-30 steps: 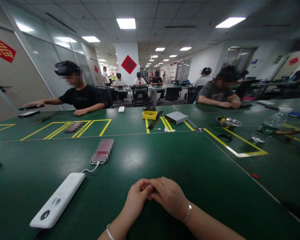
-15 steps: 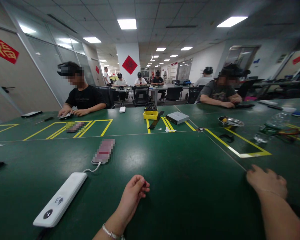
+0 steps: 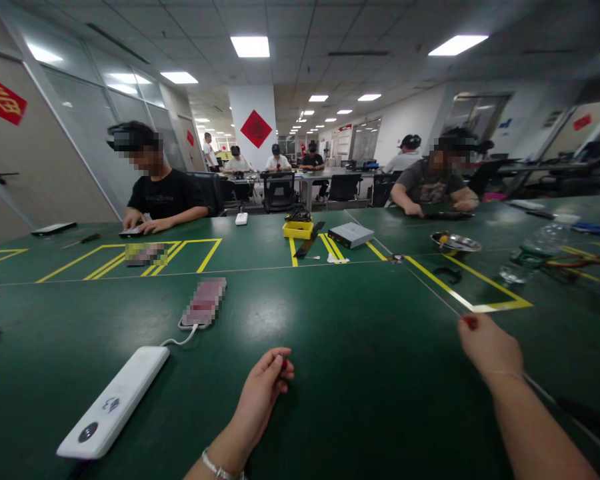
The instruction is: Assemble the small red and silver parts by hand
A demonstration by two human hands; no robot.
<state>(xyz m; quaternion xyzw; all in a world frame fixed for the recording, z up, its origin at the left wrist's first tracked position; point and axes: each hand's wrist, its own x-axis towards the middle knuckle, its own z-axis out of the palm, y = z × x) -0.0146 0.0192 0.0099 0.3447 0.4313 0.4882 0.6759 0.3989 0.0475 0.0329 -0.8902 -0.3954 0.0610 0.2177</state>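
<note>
My left hand (image 3: 263, 387) rests on the green table (image 3: 360, 360) near the front edge, fingers curled in a pinch on a small red piece (image 3: 283, 364). My right hand (image 3: 487, 347) is stretched out to the right, above the table seam, with its fingertips pinched on another small red piece (image 3: 469, 322). A bracelet shows on each wrist. A white power bank (image 3: 114, 400) lies left of my left hand, wired to a phone (image 3: 205, 302) farther back.
A yellow tray (image 3: 299, 229), a black tool (image 3: 310, 240) and a grey box (image 3: 351, 235) sit mid-table. A metal dish (image 3: 455, 243) and plastic bottle (image 3: 530, 257) stand at the right. People sit working on the far side; yellow tape marks the table.
My hands were together at the front; the right hand went out to the right, took up the red piece from the table and lifted it. The left hand stayed, still pinching.
</note>
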